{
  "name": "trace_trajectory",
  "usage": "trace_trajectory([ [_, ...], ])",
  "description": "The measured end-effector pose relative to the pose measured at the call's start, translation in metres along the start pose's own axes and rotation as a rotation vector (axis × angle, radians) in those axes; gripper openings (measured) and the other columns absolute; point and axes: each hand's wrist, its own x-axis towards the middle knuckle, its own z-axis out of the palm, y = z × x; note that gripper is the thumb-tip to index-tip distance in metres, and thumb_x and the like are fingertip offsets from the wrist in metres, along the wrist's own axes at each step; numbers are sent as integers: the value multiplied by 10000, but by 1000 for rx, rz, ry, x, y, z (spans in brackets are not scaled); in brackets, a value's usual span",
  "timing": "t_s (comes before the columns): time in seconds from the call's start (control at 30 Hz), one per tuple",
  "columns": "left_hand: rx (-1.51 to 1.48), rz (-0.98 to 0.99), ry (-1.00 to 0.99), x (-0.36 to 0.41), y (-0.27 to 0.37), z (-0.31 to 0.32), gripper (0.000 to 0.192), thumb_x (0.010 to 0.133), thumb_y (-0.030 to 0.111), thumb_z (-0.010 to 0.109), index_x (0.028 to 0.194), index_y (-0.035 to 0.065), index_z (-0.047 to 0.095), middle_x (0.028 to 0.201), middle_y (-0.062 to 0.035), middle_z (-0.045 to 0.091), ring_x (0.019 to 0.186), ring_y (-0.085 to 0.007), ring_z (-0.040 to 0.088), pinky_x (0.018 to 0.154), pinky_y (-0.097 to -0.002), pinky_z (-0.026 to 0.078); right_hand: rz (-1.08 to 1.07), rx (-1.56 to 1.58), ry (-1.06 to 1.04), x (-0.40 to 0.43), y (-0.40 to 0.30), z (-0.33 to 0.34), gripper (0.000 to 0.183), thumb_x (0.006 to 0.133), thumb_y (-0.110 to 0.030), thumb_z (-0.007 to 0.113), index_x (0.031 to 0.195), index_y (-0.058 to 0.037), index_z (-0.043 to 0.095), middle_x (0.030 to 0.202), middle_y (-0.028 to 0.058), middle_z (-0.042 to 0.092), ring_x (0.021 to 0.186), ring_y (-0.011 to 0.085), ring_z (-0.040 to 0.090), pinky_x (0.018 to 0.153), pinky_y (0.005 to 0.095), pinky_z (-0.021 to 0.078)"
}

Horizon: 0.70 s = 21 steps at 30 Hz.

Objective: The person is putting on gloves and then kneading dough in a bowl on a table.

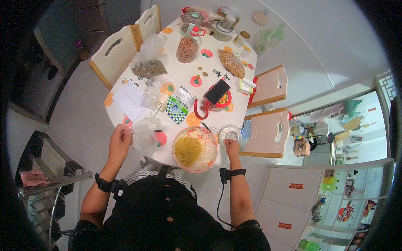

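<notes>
My left hand (122, 138) grips the edge of a clear plastic bag (145, 135) over the table's near left edge. The bag hangs thin and crumpled. In front of me a large bowl with a red pattern (211, 147) holds a lump of yellow dough (188, 150). My right hand (232, 148) is curled at the near rim of a small bowl (223, 129). A metal utensil (216, 130) rests in that bowl beside some pale contents. Whether my right fingers hold anything is hidden.
On the patterned table (176, 73) lie a written sheet (129, 99), a printed food packet (180, 105) and a phone (217, 91) atop a red-lidded container (225, 101). Farther back stand a jar of nuts (188, 48) and bagged dry food (231, 63). Chairs (267, 135) flank the table.
</notes>
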Motion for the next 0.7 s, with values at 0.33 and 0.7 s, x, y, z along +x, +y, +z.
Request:
trace_trajectory([
  [0.33,-8,-42,88,-11,-9,4,77,875,29,537,838,54,474,718,17,498,617,-62,490,559,-200,407,-218,-354,-237,38,15,29,234,686,-54,575,860,-121,715,807,156,660,769,318,645,699,381,521],
  [0.7,-61,-50,65,-10,-15,14,68,868,11,527,851,53,476,756,9,512,630,-64,503,575,-201,424,-176,-81,-183,42,31,34,204,662,-38,628,828,-117,715,763,132,666,718,290,657,700,361,525],
])
